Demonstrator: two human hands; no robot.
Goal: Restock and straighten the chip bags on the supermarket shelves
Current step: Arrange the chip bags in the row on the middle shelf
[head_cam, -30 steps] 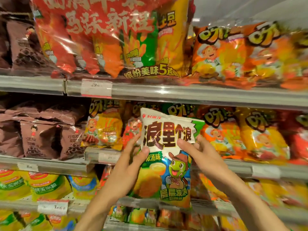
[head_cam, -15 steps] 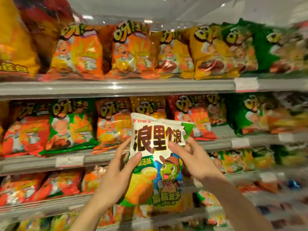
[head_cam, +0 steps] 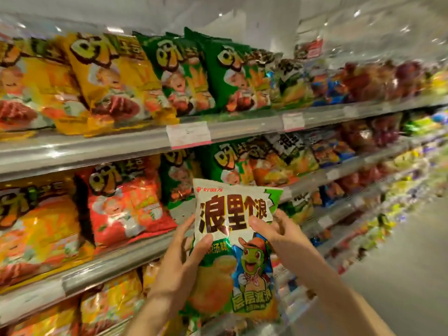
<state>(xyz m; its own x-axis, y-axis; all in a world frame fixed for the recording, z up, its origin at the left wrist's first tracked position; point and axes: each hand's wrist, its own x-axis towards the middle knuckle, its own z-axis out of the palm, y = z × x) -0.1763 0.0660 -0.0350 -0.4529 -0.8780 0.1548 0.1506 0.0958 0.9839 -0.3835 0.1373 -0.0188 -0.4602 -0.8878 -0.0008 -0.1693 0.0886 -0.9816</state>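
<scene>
Both hands hold one chip bag upright in front of the shelves. Left hand grips the bag's left edge, thumb pressed on the front near the green band, its other fingers hidden behind the pack. Right hand clamps the right edge, thumb across the large dark characters on the white upper panel, fingers curled out of sight behind. Both forearms run off the bottom of the frame.

The bag's lower half shows a cartoon turtle in a red cap; its bottom corner is partly covered by the left wrist. Behind it, the middle shelf carries red bags and orange bags, with green bags further right, their lower parts blocked by the held pack. The top shelf holds yellow bags and more green ones, with a price tag on its rail; the print is unreadable. Everything toward the right end of the aisle is smeared by blur, so those packs cannot be identified. The lowest shelf is largely cut off.
</scene>
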